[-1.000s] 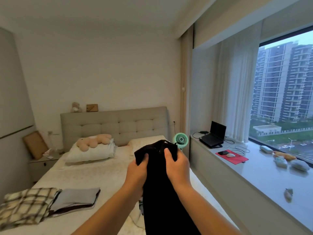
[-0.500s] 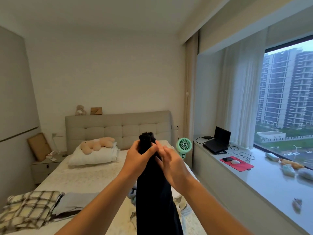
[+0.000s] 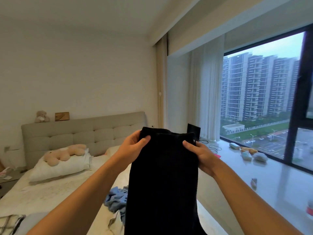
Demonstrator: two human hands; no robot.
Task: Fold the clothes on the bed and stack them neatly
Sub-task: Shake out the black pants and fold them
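The black garment (image 3: 163, 175) hangs in the air above the bed (image 3: 50, 189), held up at its top edge; it is dark, plain and long, and its lower part goes out of view at the bottom. The left hand (image 3: 131, 149) grips the upper left corner, thumb in front and fingers curled behind the cloth. The right hand (image 3: 200, 154) pinches the upper right corner in the same way. No label or writing can be read on it.
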